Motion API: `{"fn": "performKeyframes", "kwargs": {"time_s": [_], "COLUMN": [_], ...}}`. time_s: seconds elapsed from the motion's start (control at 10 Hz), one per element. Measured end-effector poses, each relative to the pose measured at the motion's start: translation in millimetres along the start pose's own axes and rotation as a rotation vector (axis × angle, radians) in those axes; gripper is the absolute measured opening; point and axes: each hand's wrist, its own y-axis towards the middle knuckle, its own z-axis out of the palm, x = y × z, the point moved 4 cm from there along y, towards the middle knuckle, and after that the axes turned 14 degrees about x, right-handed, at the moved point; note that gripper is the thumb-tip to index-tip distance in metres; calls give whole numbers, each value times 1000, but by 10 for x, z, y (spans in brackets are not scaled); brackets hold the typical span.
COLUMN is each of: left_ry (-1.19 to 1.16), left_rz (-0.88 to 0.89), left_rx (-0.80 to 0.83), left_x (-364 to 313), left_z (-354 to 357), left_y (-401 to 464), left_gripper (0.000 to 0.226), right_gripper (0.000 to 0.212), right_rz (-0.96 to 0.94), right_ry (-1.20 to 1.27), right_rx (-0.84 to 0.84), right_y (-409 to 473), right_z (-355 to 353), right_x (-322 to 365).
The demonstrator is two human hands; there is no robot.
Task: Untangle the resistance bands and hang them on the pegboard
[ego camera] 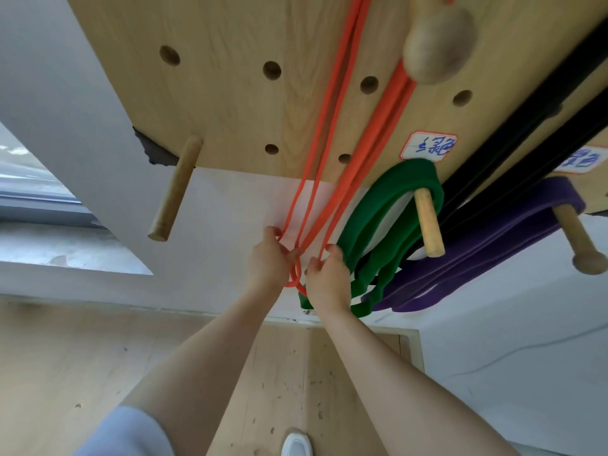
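Orange resistance bands [332, 126] hang down the wooden pegboard [230, 93] from pegs above. My left hand [268, 261] grips the thin orange strands at their lower end, where a small loop twists below my fingers. Just to its right, my right hand [325, 278] pinches the wider orange strands. A green band [388, 205] hangs on a wooden peg [427, 222] right beside my right hand. A purple band [477, 258] hangs on another peg [579, 245] further right. Black bands [543, 116] run down the board's right side.
An empty wooden peg [176, 189] sticks out at the board's lower left corner. A large rounded peg end [437, 44] protrudes near the top. Two labels [427, 146] are stuck on the board. White wall is behind, wooden floor [98, 357] below, and a white shoe [296, 445].
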Motion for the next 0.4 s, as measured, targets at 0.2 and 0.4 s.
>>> {"fn": "performKeyframes", "kwargs": {"time_s": [0.2, 0.4], "left_ry": [80, 104], "left_rz": [-92, -50], "left_rx": [112, 165], "left_x": [-121, -272], "left_z": [-41, -330], "left_y": [-199, -710], "left_gripper": [79, 67], "right_gripper": [13, 26], "right_rz": [57, 50], "right_ry": [19, -86], "right_rx": [71, 104], "right_y": [-252, -648], "right_z": [-239, -514], "right_x": [20, 135]}}
